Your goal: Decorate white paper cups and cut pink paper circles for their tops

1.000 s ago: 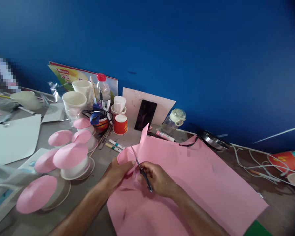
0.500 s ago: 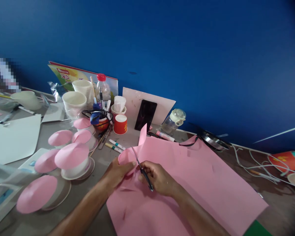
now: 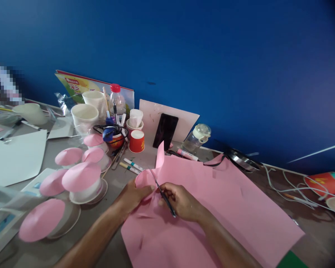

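Note:
Between the thumb and fingers of my left hand (image 3: 135, 195) is a curved piece of pink paper (image 3: 144, 178), its lower part covered by the hand. My right hand (image 3: 181, 199) is closed on a pair of black-handled scissors (image 3: 167, 201). The blades point up and left, at the edge of the pink piece beside my left thumb. A narrow pink strip (image 3: 160, 156) curls upward behind the blades. Beneath both hands spreads a large sheet of pink paper (image 3: 229, 201) with several cut marks and scraps on it.
Left of my hands stand several white paper cups topped with pink paper cones (image 3: 80, 176). Behind are stacked cups (image 3: 84, 115), a red cup (image 3: 136, 141), markers (image 3: 131, 167), a propped phone (image 3: 165, 130) and a clear bottle (image 3: 197, 137). White cables (image 3: 296, 186) lie at right.
The scissors and my right hand have shifted slightly right and down. The curled strip leans a little further left. My left hand still grips the pink piece.

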The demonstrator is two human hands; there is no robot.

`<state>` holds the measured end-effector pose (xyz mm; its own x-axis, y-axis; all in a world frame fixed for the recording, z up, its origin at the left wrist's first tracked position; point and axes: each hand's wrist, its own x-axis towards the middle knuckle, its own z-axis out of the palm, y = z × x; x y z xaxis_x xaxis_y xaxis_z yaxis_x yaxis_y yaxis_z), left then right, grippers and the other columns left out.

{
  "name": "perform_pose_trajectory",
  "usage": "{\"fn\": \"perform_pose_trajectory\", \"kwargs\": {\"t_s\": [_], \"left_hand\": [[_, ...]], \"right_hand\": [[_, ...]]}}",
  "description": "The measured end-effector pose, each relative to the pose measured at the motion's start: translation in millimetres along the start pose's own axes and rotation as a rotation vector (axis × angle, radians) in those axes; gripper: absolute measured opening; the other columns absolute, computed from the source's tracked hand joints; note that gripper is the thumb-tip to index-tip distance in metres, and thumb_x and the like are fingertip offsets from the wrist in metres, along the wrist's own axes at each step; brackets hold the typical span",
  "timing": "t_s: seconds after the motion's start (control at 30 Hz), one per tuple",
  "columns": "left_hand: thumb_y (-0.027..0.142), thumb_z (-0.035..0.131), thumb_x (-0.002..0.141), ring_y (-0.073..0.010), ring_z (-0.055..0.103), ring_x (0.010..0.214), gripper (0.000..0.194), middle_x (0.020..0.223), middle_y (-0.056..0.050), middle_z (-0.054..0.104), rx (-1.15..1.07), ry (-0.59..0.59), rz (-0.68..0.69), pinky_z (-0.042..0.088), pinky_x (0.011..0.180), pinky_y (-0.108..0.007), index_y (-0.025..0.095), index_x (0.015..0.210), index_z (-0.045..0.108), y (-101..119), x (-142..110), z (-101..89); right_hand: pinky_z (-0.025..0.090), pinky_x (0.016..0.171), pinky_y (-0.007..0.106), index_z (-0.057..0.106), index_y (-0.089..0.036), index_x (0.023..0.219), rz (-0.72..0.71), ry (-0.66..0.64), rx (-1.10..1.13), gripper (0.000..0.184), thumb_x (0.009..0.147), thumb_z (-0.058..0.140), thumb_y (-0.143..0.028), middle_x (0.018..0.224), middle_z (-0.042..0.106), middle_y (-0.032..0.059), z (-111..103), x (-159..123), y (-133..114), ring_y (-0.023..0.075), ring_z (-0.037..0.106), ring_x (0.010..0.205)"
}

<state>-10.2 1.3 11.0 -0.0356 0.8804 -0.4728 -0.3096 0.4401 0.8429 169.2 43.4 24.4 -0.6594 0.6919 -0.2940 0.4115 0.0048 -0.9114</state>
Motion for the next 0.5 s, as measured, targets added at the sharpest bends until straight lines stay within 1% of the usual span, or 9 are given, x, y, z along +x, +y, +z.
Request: {"fn": "perform_pose_trajectory", "kwargs": {"t_s": [0.1, 0.2, 0.33, 0.43, 0.5], "left_hand": [[0.026, 0.071, 0.064, -0.0158, 0.062, 0.055, 0.019, 0.062, -0.001, 0.066, 0.026, -0.015, -0.005, 0.051, 0.055, -0.027, 0.013, 0.077, 0.066, 2.6, 0.1, -0.4], [0.027, 0.070, 0.065, -0.0163, 0.062, 0.055, 0.021, 0.062, -0.001, 0.066, 0.081, -0.031, -0.010, 0.050, 0.054, -0.027, 0.012, 0.080, 0.066, 1.8, 1.9, -3.1], [0.029, 0.069, 0.067, -0.0160, 0.060, 0.055, 0.022, 0.063, -0.002, 0.065, 0.151, -0.010, -0.005, 0.048, 0.052, -0.027, 0.012, 0.080, 0.066, -0.4, 3.5, -6.2], [0.030, 0.068, 0.067, -0.0160, 0.060, 0.055, 0.022, 0.064, -0.002, 0.064, 0.150, -0.015, -0.023, 0.048, 0.053, -0.027, 0.012, 0.080, 0.066, 0.6, 2.5, -5.6], [0.030, 0.069, 0.066, -0.0162, 0.060, 0.055, 0.023, 0.064, -0.002, 0.065, 0.146, -0.005, -0.031, 0.049, 0.054, -0.028, 0.012, 0.080, 0.066, 1.6, 1.4, -4.4]], "right_hand": [[0.032, 0.052, 0.020, 0.059, -0.016, 0.086, -0.003, -0.003, -0.021, 0.016, 0.078, 0.065, -0.028, 0.067, 0.047, -0.0049, -1.3, 0.7, 1.2, 0.0082, 0.037, 0.059], [0.032, 0.052, 0.020, 0.059, -0.016, 0.086, 0.006, -0.012, -0.024, 0.016, 0.077, 0.066, -0.027, 0.067, 0.047, -0.0049, -2.2, 0.8, 2.5, 0.0083, 0.038, 0.059], [0.032, 0.052, 0.020, 0.060, -0.016, 0.088, 0.009, -0.014, -0.027, 0.017, 0.077, 0.066, -0.028, 0.066, 0.048, -0.0047, -2.4, 0.8, 3.7, 0.0084, 0.039, 0.058], [0.032, 0.052, 0.020, 0.060, -0.016, 0.085, 0.007, -0.006, -0.027, 0.016, 0.077, 0.066, -0.028, 0.067, 0.049, -0.0045, -2.0, 1.0, 2.6, 0.0082, 0.038, 0.058], [0.033, 0.052, 0.020, 0.060, -0.016, 0.087, 0.013, -0.010, 0.002, 0.019, 0.077, 0.067, -0.030, 0.067, 0.049, -0.0045, -1.5, 0.8, 0.9, 0.0082, 0.039, 0.058]]}}
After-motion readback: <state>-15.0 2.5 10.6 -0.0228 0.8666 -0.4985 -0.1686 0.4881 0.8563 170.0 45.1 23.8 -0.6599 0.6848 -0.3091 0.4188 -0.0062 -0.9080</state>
